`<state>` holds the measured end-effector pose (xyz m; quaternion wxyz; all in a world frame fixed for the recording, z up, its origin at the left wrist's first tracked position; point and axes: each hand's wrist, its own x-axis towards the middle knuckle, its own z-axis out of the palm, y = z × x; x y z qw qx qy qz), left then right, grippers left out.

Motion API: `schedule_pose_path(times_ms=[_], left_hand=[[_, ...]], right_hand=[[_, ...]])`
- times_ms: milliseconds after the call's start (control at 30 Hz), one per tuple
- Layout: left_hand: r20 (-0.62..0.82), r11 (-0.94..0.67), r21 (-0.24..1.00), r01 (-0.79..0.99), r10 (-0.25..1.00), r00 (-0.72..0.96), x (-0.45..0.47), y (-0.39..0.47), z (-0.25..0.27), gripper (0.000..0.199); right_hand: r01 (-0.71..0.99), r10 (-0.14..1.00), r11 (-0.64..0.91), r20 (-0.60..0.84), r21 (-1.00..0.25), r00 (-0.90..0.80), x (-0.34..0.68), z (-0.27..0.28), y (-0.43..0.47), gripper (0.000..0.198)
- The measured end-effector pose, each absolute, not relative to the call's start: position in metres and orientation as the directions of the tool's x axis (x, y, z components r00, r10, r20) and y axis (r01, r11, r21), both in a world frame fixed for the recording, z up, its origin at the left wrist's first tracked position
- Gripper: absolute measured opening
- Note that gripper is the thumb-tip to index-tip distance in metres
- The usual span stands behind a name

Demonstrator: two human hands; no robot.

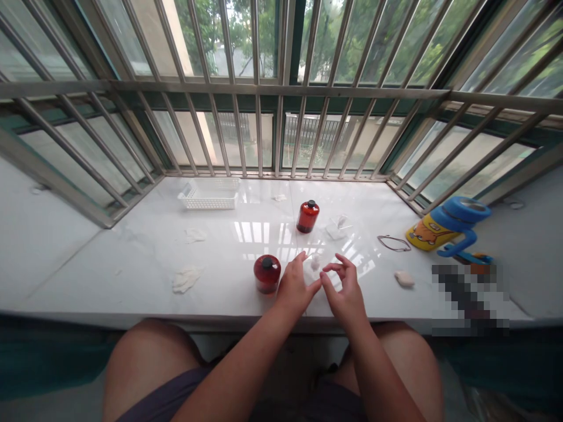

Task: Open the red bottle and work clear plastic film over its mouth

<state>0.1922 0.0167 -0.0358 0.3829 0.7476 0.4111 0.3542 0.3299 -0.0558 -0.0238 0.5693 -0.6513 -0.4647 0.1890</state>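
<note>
Fingers of both hands meet over a small white cotton ball (315,262) lying on the glossy white table (145,246). The left hand (295,288) rests with fingers loosely spread, its fingertips just beside the ball and gripping nothing. The right hand (345,291) hovers close to it, thumb and forefinger curled toward each other; whether anything is pinched between them cannot be told. Just left of the left hand stands a red bottle with a black cap (267,274). A second red bottle (307,216) stands farther back, near some clear wrappers (336,227). Crumpled white wads (185,279) lie to the left, another white wad (404,279) to the right. A white plastic basket (210,194) sits by the window bars (281,88). At the far right lie a wire loop (393,243) and a yellow and blue cartoon bottle (448,225).
</note>
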Motion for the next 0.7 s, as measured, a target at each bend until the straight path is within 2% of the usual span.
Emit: schedule_pose_path(times_ms=[100, 267, 433, 600, 700], left_hand=[[0.192, -0.345, 0.871, 0.349, 0.894, 0.404, 0.192, 0.015, -0.031, 0.08], [0.199, -0.359, 0.86, 0.362, 0.891, 0.409, 0.192, 0.016, -0.034, 0.083], [0.201, -0.361, 0.858, 0.366, 0.891, 0.408, 0.193, 0.016, -0.036, 0.083], [0.205, -0.362, 0.857, 0.366, 0.892, 0.402, 0.193, 0.016, -0.034, 0.083], [0.194, -0.358, 0.855, 0.375, 0.892, 0.409, 0.192, 0.016, -0.034, 0.084]], right_hand=[[0.395, 0.786, 0.112, 0.324, -0.912, 0.527, 0.332, -0.03, -0.058, 0.066], [0.341, 0.866, 0.152, 0.291, -0.928, 0.406, 0.332, -0.037, -0.054, 0.075], [0.362, 0.809, 0.128, 0.309, -0.923, 0.5, 0.328, -0.037, -0.053, 0.066], [0.307, 0.851, 0.167, 0.294, -0.937, 0.435, 0.323, -0.036, -0.052, 0.072], [0.309, 0.815, 0.157, 0.3, -0.938, 0.496, 0.321, -0.037, -0.051, 0.064]])
